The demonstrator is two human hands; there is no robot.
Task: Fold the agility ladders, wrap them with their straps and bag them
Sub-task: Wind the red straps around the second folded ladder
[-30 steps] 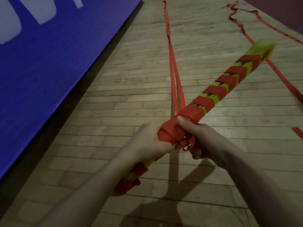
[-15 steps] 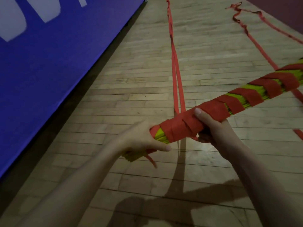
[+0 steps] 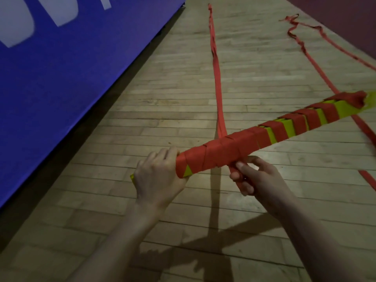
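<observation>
A bundle of yellow ladder rungs (image 3: pixel 272 129), wound in red strap, runs from lower left up to the right edge, held above the floor. My left hand (image 3: pixel 156 178) grips its near end, where a bit of yellow shows. Just under the bundle, my right hand (image 3: pixel 254 180) pinches the red strap that comes down off the thick wrapped part. The loose red strap (image 3: pixel 217 78) leads from the bundle away along the floor. The bundle's underside is hidden.
A wooden plank floor (image 3: pixel 183 110) stretches ahead. Along the left runs a blue padded wall (image 3: pixel 61 68) with white lettering. Another red strap (image 3: pixel 317 64) lies twisted on the floor at the right, beside a dark red wall (image 3: pixel 345 21).
The bundle has swung and turned between my hands, and more red strap now covers its near part. My right hand moved from on top of the bundle to below it, holding the strap.
</observation>
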